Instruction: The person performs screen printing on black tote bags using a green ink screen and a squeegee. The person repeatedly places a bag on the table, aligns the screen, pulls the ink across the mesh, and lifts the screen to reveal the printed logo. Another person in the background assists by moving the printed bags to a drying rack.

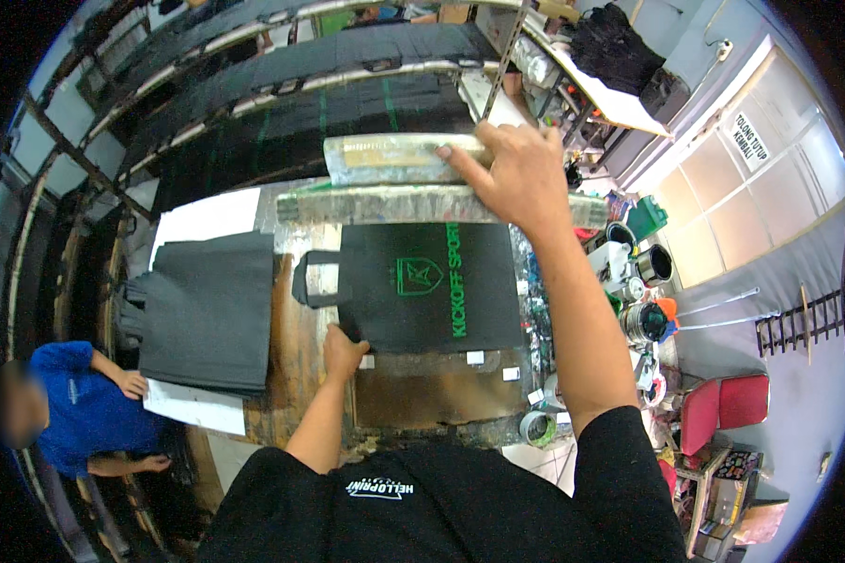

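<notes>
A black non-woven bag [376, 324] with a green printed emblem and green lettering lies flat on the table in front of me, its handle loop [302, 281] toward the left. My left hand [345, 355] is closed at its near left corner, thumb against the edge. Above the bag's far side a paint-stained screen frame [376, 205] is raised, edge toward me. My right hand [516, 174] grips a pale, stained squeegee [385, 158] at its right end, just over that frame. How the fingers wrap behind it is hidden.
Stacked black bags [207, 310] lie at left, beside a co-worker in a blue shirt [80, 403]. Ink cans [644, 322] and tubs crowd the right side. A tape roll [537, 429] sits at the near edge. Racks of black bags [291, 113] stand beyond.
</notes>
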`<state>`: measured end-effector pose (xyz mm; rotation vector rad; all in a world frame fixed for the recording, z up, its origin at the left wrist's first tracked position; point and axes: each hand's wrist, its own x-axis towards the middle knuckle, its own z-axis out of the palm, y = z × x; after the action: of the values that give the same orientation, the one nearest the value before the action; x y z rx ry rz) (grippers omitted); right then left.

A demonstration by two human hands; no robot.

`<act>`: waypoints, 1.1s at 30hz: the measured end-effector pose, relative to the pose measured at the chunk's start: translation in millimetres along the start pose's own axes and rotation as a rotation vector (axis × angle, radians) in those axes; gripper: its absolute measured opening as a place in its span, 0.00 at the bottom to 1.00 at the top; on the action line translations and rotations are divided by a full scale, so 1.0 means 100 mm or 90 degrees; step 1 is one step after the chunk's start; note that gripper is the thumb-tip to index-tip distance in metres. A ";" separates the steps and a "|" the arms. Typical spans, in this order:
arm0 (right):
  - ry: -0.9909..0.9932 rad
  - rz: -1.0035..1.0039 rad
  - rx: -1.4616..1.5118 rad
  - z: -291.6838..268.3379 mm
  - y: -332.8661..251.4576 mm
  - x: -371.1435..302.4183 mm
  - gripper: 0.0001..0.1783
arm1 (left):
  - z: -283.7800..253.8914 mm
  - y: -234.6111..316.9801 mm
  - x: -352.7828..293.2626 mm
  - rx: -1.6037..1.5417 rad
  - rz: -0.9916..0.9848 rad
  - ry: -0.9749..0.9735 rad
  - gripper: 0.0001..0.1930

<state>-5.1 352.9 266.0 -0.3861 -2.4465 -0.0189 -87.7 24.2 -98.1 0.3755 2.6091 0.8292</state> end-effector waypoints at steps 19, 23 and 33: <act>-0.015 0.009 0.033 -0.06 -0.15 -0.10 0.37 | -1.97 -0.14 -0.02 -0.400 0.214 0.161 0.27; 0.013 0.009 0.003 0.00 -0.05 -0.23 0.36 | -2.59 -0.53 -0.43 -0.566 0.000 0.123 0.31; -0.022 0.024 0.020 -0.11 -0.27 -0.24 0.33 | -2.97 -2.97 -0.70 -0.600 -0.217 0.401 0.33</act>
<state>12.1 319.3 262.1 -0.4222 -2.4697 0.0433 -192.3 -383.1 -31.5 -0.6629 2.2673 2.1081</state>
